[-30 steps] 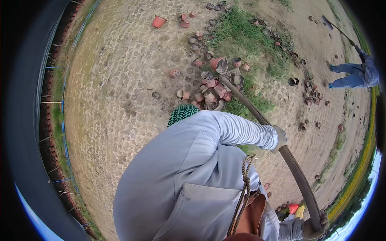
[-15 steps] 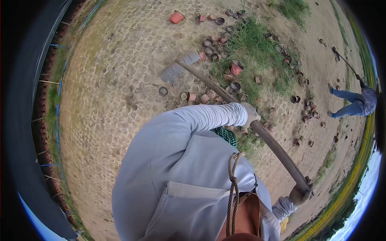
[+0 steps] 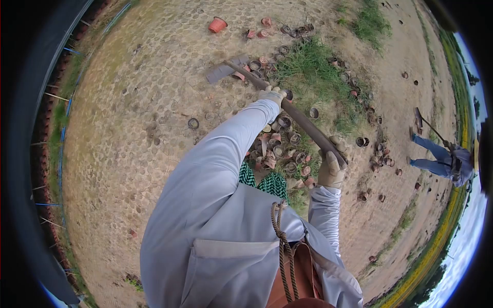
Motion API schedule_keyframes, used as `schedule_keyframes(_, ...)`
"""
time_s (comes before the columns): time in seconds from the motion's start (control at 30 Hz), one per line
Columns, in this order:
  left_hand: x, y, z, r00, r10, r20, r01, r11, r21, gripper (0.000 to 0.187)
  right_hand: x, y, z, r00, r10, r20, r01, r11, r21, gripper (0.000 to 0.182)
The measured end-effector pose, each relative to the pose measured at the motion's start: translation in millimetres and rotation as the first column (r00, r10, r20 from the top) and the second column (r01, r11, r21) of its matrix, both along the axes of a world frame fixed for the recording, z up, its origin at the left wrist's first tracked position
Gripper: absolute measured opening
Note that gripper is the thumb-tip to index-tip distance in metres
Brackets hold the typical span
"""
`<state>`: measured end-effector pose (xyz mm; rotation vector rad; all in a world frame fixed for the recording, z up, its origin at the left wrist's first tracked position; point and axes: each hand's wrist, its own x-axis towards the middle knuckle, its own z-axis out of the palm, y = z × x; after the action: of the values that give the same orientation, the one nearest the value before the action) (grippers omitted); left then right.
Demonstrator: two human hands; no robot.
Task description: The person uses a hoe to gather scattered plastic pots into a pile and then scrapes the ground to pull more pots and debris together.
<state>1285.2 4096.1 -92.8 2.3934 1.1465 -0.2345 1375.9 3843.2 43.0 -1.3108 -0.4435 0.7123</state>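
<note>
My left hand [image 3: 272, 96], in a light glove, is wrapped round the wooden handle of a hoe [image 3: 310, 126], not far behind its blade. Near the handle's rear end my right hand [image 3: 333, 167], also gloved, is closed on the wood. The wide grey metal blade [image 3: 221, 73] is low over the ground, beside a few reddish and black pots [image 3: 255, 65]. Below the handle, close to my green-and-black patterned footwear [image 3: 272, 185], lies a heap of small pots [image 3: 277, 150].
A red pot [image 3: 217, 24] lies beyond the blade. Grass clumps [image 3: 308, 61] grow among scattered pots. At the right a person [image 3: 452, 161] in jeans holds another hoe [image 3: 420, 120]. Blue pipes [image 3: 62, 134] edge the ground at left.
Both hands have moved up and away from my body with the hoe, and are nearer each other. The blade has shifted slightly upward. More of the pot heap by my feet shows.
</note>
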Motion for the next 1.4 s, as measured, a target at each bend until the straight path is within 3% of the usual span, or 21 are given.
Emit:
schedule_keyframes(0.07,46,-27,-23,0.994,-0.075,-0.082,0.070,0.996,-0.062,0.050,32,-29,-9,0.993,-0.070,-0.096,0.070,0.998,-0.006,0.045)
schedule_keyframes(0.17,94,-95,-10,0.971,-0.171,-0.165,0.143,0.975,-0.169,0.053,78,-119,-12,0.990,-0.112,-0.088,0.108,0.993,-0.044,0.047)
schedule_keyframes(0.27,136,-151,-35,0.929,-0.295,-0.224,0.239,0.940,-0.245,0.056,124,-200,-6,0.989,-0.136,-0.052,0.135,0.990,-0.037,0.048)
schedule_keyframes(0.33,150,-182,-14,0.882,-0.399,-0.250,0.309,0.891,-0.332,0.061,153,-247,2,0.994,-0.112,-0.007,0.112,0.994,-0.001,0.046)
schedule_keyframes(0.43,172,-232,-28,0.866,-0.416,-0.277,0.313,0.884,-0.348,0.061,189,-320,47,0.992,-0.085,0.095,0.088,0.996,-0.031,0.039)
schedule_keyframes(0.57,212,-318,14,0.768,-0.631,-0.112,0.578,0.758,-0.303,0.049,221,-414,96,0.965,-0.199,0.171,0.212,0.975,-0.065,0.042)
schedule_keyframes(0.63,231,-354,33,0.754,-0.645,0.120,0.652,0.716,-0.249,0.044,240,-458,124,0.907,-0.345,0.242,0.351,0.936,0.022,0.039)
schedule_keyframes(0.67,246,-378,46,0.736,-0.667,0.120,0.674,0.704,-0.225,0.043,267,-502,136,0.901,-0.325,0.288,0.301,0.945,0.126,0.033)
schedule_keyframes(0.7,254,-397,67,0.688,-0.682,0.249,0.722,0.679,-0.135,0.043,272,-504,171,0.932,-0.298,0.207,0.258,0.946,0.196,0.029)
schedule_keyframes(0.8,286,-449,125,0.599,-0.710,0.370,0.799,0.562,-0.214,0.032,337,-584,239,0.939,-0.218,0.266,0.102,0.915,0.392,0.032)
schedule_keyframes(0.93,273,-463,163,0.521,-0.757,0.394,0.852,0.489,-0.187,0.028,400,-632,248,0.966,-0.044,0.256,-0.027,0.963,0.269,0.038)
schedule_keyframes(0.97,261,-457,156,0.558,-0.747,0.362,0.828,0.528,-0.188,0.028,409,-640,247,0.968,-0.009,0.252,-0.053,0.969,0.240,0.040)
schedule_keyframes(1.0,248,-449,141,0.591,-0.736,0.329,0.805,0.563,-0.185,0.028,414,-644,243,0.968,0.023,0.249,-0.078,0.974,0.213,0.042)
schedule_keyframes(1.07,209,-420,118,0.667,-0.691,0.278,0.742,0.647,-0.175,0.032,351,-549,189,0.989,-0.031,0.145,-0.021,0.939,0.343,0.039)
schedule_keyframes(1.1,184,-397,108,0.706,-0.657,0.265,0.704,0.693,-0.157,0.035,342,-531,149,0.997,-0.033,0.071,0.005,0.935,0.353,0.050)
schedule_keyframes(1.13,165,-376,78,0.743,-0.635,0.213,0.670,0.709,-0.220,0.043,327,-513,109,0.988,-0.155,-0.010,0.151,0.940,0.304,0.055)
schedule_keyframes(1.17,135,-351,63,0.787,-0.584,0.198,0.616,0.754,-0.227,0.049,298,-466,89,0.998,0.068,-0.010,-0.061,0.943,0.328,0.051)
schedule_keyframes(1.23,80,-304,29,0.861,-0.507,-0.047,0.487,0.846,-0.216,0.046,244,-400,43,0.988,0.104,-0.116,-0.077,0.972,0.222,0.043)
schedule_keyframes(1.27,50,-278,5,0.882,-0.453,-0.131,0.410,0.874,-0.261,0.045,229,-371,22,0.949,0.281,-0.146,-0.256,0.952,0.167,0.044)
schedule_keyframes(1.3,14,-258,-1,0.892,-0.398,-0.213,0.370,0.915,-0.161,0.044,191,-336,13,0.942,0.278,-0.188,-0.259,0.959,0.118,0.044)
schedule_keyframes(1.4,-56,-232,-5,0.890,-0.029,-0.455,0.016,0.999,-0.033,0.044,100,-255,-27,0.853,0.392,-0.345,-0.390,0.917,0.077,0.040)
